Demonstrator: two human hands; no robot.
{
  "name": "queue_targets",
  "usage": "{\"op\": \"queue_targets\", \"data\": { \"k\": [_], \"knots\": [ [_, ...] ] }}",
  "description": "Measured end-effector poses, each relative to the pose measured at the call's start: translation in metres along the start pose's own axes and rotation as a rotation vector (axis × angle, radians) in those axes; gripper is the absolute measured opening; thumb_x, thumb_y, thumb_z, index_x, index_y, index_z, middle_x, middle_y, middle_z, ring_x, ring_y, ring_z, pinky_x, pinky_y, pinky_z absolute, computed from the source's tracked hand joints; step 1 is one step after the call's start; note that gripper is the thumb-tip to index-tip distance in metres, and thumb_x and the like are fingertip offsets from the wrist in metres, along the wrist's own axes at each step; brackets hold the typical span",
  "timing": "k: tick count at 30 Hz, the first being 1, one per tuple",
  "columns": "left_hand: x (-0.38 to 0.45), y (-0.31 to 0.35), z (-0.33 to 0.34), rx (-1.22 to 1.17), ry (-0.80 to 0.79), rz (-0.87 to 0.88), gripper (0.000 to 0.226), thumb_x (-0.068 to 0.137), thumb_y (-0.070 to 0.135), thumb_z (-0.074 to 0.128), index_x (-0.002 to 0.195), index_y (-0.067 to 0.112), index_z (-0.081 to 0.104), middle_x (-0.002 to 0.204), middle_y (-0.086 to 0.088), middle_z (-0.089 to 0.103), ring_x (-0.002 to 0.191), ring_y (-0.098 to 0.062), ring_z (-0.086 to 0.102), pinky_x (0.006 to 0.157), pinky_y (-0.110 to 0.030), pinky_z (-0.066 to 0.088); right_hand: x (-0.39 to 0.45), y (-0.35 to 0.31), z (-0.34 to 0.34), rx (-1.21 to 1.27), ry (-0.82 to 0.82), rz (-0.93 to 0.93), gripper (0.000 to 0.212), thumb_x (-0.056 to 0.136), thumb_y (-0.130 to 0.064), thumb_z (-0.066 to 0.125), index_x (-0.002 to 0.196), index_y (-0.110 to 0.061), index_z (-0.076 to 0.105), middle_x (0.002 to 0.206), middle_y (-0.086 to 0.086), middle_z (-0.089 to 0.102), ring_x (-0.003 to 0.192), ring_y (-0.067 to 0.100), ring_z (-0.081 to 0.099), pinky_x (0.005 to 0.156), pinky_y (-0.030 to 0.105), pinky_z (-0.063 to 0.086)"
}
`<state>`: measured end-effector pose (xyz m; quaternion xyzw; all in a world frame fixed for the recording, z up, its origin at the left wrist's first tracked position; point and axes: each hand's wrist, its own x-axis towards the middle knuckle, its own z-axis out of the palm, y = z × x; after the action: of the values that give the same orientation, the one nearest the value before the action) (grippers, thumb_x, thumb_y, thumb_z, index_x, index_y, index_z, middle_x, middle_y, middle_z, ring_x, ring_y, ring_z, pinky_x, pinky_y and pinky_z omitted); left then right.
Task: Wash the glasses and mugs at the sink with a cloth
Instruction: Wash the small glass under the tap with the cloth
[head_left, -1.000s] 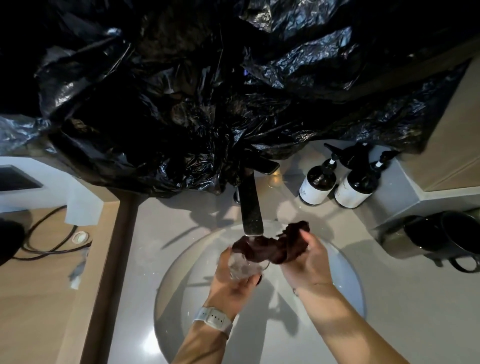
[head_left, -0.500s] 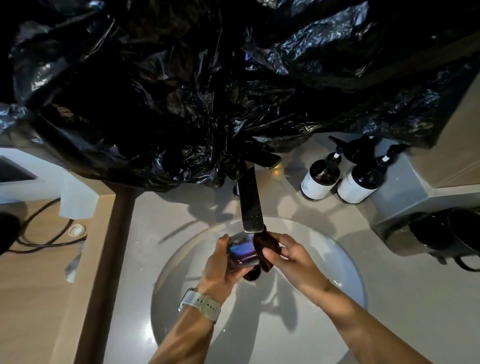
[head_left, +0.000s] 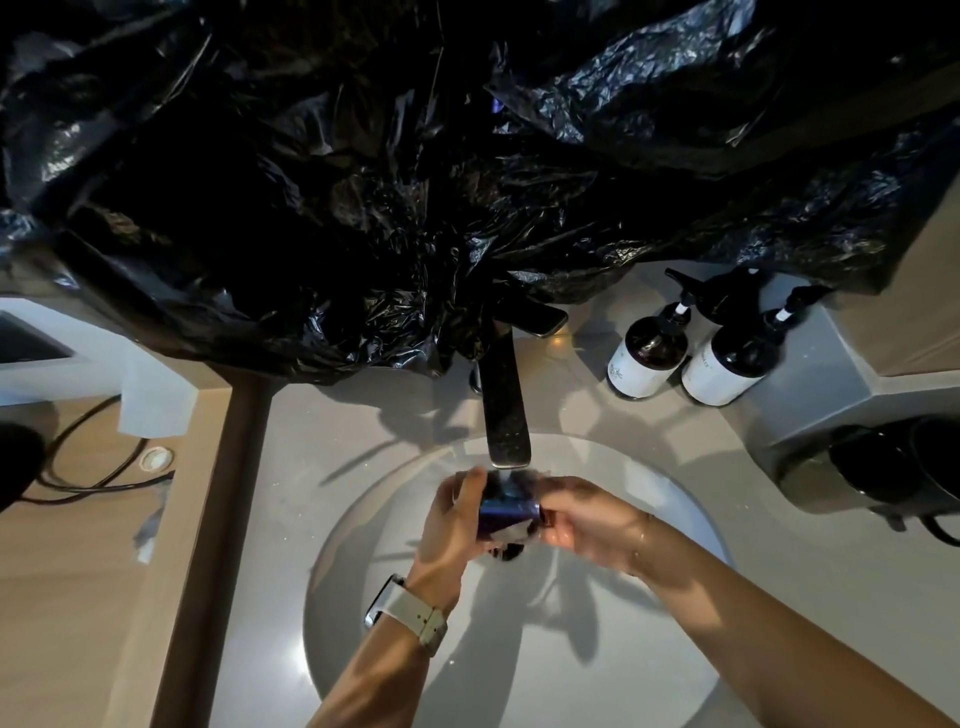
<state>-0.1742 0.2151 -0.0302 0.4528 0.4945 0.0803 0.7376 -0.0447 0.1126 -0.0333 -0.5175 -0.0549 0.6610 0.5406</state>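
Black plastic sheeting (head_left: 363, 208) hangs across the upper field and hides whatever lies behind the tap. Below it the pale desk (head_left: 831, 597) carries a round sink (head_left: 519, 649), with two pump bottles (head_left: 680, 353) at the back right and dark mugs (head_left: 893, 467) standing well apart at the right edge, none of them in hand.

Change noted: a second ago the dark cloth (head_left: 506, 551) was bunched outside the glass (head_left: 506, 512), held up in the right hand. It is now mostly out of sight, with only a dark scrap showing beneath the glass; the rest appears to be pushed inside. The glass has moved directly under the spout of the tap (head_left: 506, 410), where water runs onto it. Judgement: scrubbing of this glass is under way; rinsing and the mugs remain.

Left hand (head_left: 449, 525), watch at the wrist, reaches from below and wraps the glass from the left, fingers curled round its wall. Right hand (head_left: 587, 525) comes in from the right with the forearm angled across the basin; its fingers are blurred, so whether they pinch the cloth or the rim cannot be told.
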Motion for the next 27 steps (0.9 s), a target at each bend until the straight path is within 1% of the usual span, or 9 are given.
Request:
{"op": "queue_targets", "data": {
  "k": [4, 7, 11, 14, 17, 19, 21, 23, 27],
  "knots": [
    [-0.006, -0.001, 0.0, 0.15, 0.023, 0.169, 0.021, 0.097, 0.033, 0.058, 0.104, 0.013, 0.055, 0.093, -0.009, 0.069, 0.075, -0.014, 0.072, 0.06, -0.032, 0.06, 0.006, 0.005, 0.003, 0.258, 0.078, 0.154, 0.036, 0.096, -0.006, 0.046, 0.13, 0.004, 0.051, 0.122, 0.028, 0.062, 0.102, 0.039, 0.066, 0.064, 0.032, 0.06],
    [-0.003, -0.006, -0.002, 0.269, 0.051, 0.187, 0.028, 0.084, 0.053, 0.058, 0.1, 0.03, 0.055, 0.097, -0.005, 0.069, 0.09, -0.021, 0.069, 0.078, -0.046, 0.059, 0.007, 0.014, 0.01, 0.279, 0.102, 0.157, 0.046, 0.09, -0.014, 0.058, 0.13, 0.006, 0.051, 0.12, 0.028, 0.063, 0.104, 0.035, 0.067, 0.088, 0.034, 0.057],
    [0.004, 0.005, 0.001, 0.203, -0.027, 0.012, 0.032, 0.09, 0.047, 0.052, 0.106, 0.021, 0.063, 0.098, -0.015, 0.072, 0.087, -0.034, 0.072, 0.073, -0.055, 0.06, 0.003, 0.026, 0.014, 0.203, 0.145, -0.01, 0.031, 0.092, -0.011, 0.056, 0.118, 0.007, 0.06, 0.109, 0.025, 0.069, 0.095, 0.035, 0.07, 0.089, 0.046, 0.056],
    [0.011, 0.014, 0.0, 0.129, -0.17, -0.227, 0.039, 0.101, 0.037, 0.042, 0.116, 0.009, 0.064, 0.103, -0.019, 0.073, 0.091, -0.035, 0.072, 0.077, -0.051, 0.06, -0.004, 0.028, 0.003, 0.026, 0.129, -0.118, 0.025, 0.088, 0.0, 0.062, 0.113, 0.002, 0.065, 0.1, 0.017, 0.073, 0.088, 0.025, 0.071, 0.072, 0.028, 0.058],
    [0.013, 0.019, -0.004, 0.045, -0.205, -0.413, 0.035, 0.1, 0.034, 0.047, 0.118, 0.009, 0.062, 0.106, -0.019, 0.072, 0.092, -0.034, 0.072, 0.07, -0.045, 0.061, -0.008, 0.027, -0.009, -0.264, 0.078, -0.262, 0.037, 0.074, 0.002, 0.068, 0.111, 0.003, 0.068, 0.106, 0.015, 0.07, 0.097, 0.021, 0.065, 0.084, 0.031, 0.052],
    [0.011, 0.018, -0.004, 0.045, -0.196, -0.429, 0.031, 0.099, 0.034, 0.049, 0.113, 0.011, 0.063, 0.099, -0.016, 0.072, 0.088, -0.032, 0.072, 0.07, -0.044, 0.061, -0.01, 0.025, -0.006, -0.39, 0.088, -0.324, 0.034, 0.071, 0.011, 0.067, 0.101, -0.003, 0.074, 0.096, 0.011, 0.068, 0.087, 0.02, 0.062, 0.074, 0.034, 0.05],
    [0.009, 0.014, 0.0, 0.069, -0.167, -0.361, 0.032, 0.099, 0.035, 0.048, 0.111, 0.011, 0.064, 0.097, -0.016, 0.073, 0.088, -0.032, 0.073, 0.074, -0.046, 0.061, -0.015, 0.02, 0.001, -0.332, 0.083, -0.309, 0.036, 0.068, 0.005, 0.069, 0.097, -0.016, 0.077, 0.093, 0.004, 0.072, 0.085, 0.019, 0.065, 0.072, 0.03, 0.051],
    [0.002, 0.012, 0.007, 0.115, -0.104, -0.209, 0.03, 0.099, 0.033, 0.047, 0.107, 0.011, 0.066, 0.097, -0.018, 0.074, 0.086, -0.035, 0.073, 0.074, -0.052, 0.061, -0.023, 0.009, 0.011, -0.106, 0.047, -0.23, 0.029, 0.076, -0.004, 0.07, 0.105, -0.007, 0.071, 0.091, 0.007, 0.074, 0.082, 0.019, 0.071, 0.068, 0.025, 0.056],
    [-0.003, -0.005, 0.008, 0.162, 0.032, 0.284, 0.017, 0.095, 0.035, 0.056, 0.1, 0.019, 0.062, 0.095, -0.011, 0.073, 0.086, -0.027, 0.072, 0.073, -0.052, 0.06, -0.016, -0.003, 0.004, 0.32, 0.195, 0.188, 0.017, 0.099, -0.007, 0.048, 0.093, 0.004, 0.06, 0.062, 0.017, 0.067, 0.045, 0.022, 0.067, 0.04, 0.023, 0.053]
  ]
}}
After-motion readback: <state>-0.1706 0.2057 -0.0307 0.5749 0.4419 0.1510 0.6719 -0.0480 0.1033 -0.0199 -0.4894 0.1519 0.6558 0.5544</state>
